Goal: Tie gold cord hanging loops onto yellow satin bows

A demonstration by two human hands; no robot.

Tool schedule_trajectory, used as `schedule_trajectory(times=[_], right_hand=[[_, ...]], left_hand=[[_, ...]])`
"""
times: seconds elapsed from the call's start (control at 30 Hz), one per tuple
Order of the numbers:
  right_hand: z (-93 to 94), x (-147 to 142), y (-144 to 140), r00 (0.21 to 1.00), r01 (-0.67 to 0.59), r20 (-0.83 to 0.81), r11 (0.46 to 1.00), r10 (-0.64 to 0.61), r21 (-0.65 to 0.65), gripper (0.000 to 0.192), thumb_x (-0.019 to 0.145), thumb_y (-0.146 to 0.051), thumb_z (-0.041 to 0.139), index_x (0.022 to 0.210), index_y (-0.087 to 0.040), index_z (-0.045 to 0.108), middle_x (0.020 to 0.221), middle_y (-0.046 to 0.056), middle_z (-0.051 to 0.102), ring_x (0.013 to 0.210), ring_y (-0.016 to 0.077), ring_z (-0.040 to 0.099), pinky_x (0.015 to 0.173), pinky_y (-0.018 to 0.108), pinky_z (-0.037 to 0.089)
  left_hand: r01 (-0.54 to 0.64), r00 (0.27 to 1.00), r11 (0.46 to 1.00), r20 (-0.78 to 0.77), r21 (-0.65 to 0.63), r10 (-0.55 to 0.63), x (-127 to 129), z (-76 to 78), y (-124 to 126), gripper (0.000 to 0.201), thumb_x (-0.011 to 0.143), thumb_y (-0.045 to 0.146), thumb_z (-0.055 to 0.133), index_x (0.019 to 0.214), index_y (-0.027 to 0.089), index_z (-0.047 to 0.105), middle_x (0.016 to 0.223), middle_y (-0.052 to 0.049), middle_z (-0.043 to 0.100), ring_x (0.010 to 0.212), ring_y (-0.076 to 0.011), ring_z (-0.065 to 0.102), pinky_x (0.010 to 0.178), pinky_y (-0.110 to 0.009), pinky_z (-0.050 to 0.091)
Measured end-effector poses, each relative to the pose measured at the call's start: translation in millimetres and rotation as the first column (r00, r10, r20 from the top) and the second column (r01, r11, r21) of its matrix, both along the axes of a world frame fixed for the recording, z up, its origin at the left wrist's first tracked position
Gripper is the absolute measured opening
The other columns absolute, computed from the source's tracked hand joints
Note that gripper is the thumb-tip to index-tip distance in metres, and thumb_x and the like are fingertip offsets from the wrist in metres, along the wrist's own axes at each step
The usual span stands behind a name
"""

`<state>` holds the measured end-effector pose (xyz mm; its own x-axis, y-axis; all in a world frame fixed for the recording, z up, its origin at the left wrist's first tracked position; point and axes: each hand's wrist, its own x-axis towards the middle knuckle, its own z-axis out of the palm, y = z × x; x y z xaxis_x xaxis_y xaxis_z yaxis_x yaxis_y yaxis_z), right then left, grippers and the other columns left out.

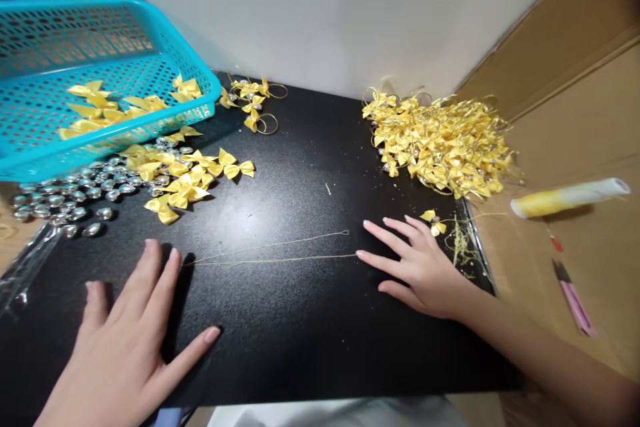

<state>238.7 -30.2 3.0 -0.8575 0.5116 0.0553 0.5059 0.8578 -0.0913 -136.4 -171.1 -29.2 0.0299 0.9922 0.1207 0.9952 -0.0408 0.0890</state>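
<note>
Bright overhead light, soft glare on black mat (280, 320), warped edges.

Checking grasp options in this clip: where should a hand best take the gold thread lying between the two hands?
Probably at the right end of the thread, pinched from above by the right hand. It lies flat on the black mat, folded double, both strands running close there beside that hand's fingertips.

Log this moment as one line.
left hand flat on black mat | right hand flat, touching gold thread | bows piled right
</note>
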Motion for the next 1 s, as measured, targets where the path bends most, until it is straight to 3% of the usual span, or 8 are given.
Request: schedule_trajectory(times=[0.13,0.4,0.57,0.67,0.77,0.9,1.0], right_hand=[[5.8,0.1,3.8,1.0,0.019,-0.023,1.0,-0.019,0.002,0.04,0.091,-0.037,0.055,0.13,-0.028,0.057,0.153,0.009,0.04,0.134,0.0328,0.037,0.107,0.059,0.026],[1.1,-43.2,6.7,0.996,-0.082,0.018,0.994,0.084,-0.07,0.059,0.094,-0.043,0.047,0.146,-0.018,0.037,0.152,0.005,0.041,0.139,0.0315,0.032,0.111,0.059,0.022],[-7.4,-20.6,6.7,0.997,-0.002,0.072,0.999,0.005,-0.046,0.062,0.094,-0.035,0.048,0.15,-0.018,0.028,0.149,0.006,0.045,0.14,0.0315,0.034,0.11,0.061,0.024],[-5.2,-2.7,4.7,0.996,0.027,0.085,0.999,-0.026,-0.018,0.064,0.094,-0.031,0.048,0.151,-0.018,0.024,0.147,0.007,0.048,0.139,0.0324,0.036,0.109,0.062,0.026],[1.5,-2.4,1.5,0.998,0.036,0.054,0.999,-0.037,0.017,0.062,0.094,-0.032,0.047,0.151,-0.017,0.027,0.147,0.009,0.049,0.137,0.0334,0.038,0.109,0.062,0.025],[12.4,-37.9,-6.5,0.999,0.018,-0.036,1.0,-0.018,0.007,0.059,0.094,-0.04,0.049,0.147,-0.017,0.036,0.153,0.01,0.038,0.14,0.0332,0.033,0.113,0.06,0.019],[13.0,-78.3,-14.3,0.989,-0.139,-0.056,0.987,0.135,-0.082,0.063,0.096,-0.049,0.041,0.148,-0.015,0.033,0.159,0.01,0.024,0.147,0.0285,0.021,0.117,0.055,0.016]], left_hand=[[0.014,1.0,1.0,-0.018,0.011,-0.014,0.1,-0.5,1.8,0.088,0.086,0.061,0.028,0.155,0.012,0.004,0.162,-0.019,0.01,0.142,-0.0429,0.029,0.111,-0.066,0.019],[0.03,0.999,1.0,-0.044,0.005,-0.03,-2.8,0.5,-0.2,0.09,0.086,0.064,0.028,0.155,0.012,0.002,0.161,-0.022,0.015,0.141,-0.0437,0.032,0.108,-0.067,0.023],[0.025,0.999,0.999,-0.04,-0.028,-0.026,-0.3,5.2,0.4,0.089,0.087,0.061,0.031,0.155,0.014,-0.002,0.161,-0.023,0.012,0.141,-0.0435,0.031,0.108,-0.067,0.023],[0.023,0.999,0.999,-0.034,-0.026,-0.024,0.5,6.0,1.0,0.09,0.086,0.061,0.032,0.155,0.015,-0.002,0.161,-0.022,0.012,0.141,-0.0438,0.031,0.108,-0.067,0.023],[0.021,0.999,0.999,-0.037,-0.039,-0.022,1.1,6.9,1.2,0.089,0.086,0.06,0.032,0.155,0.014,-0.001,0.161,-0.023,0.011,0.142,-0.0432,0.03,0.108,-0.067,0.023],[0.019,0.998,0.998,-0.058,-0.057,-0.022,2.2,9.0,0.6,0.089,0.087,0.061,0.032,0.155,0.011,0.001,0.16,-0.025,0.012,0.142,-0.0429,0.03,0.108,-0.067,0.024],[0.013,0.998,0.997,-0.06,-0.071,-0.017,2.2,9.4,-0.7,0.091,0.087,0.061,0.035,0.154,0.011,0.001,0.16,-0.025,0.013,0.142,-0.0426,0.03,0.108,-0.067,0.023]])
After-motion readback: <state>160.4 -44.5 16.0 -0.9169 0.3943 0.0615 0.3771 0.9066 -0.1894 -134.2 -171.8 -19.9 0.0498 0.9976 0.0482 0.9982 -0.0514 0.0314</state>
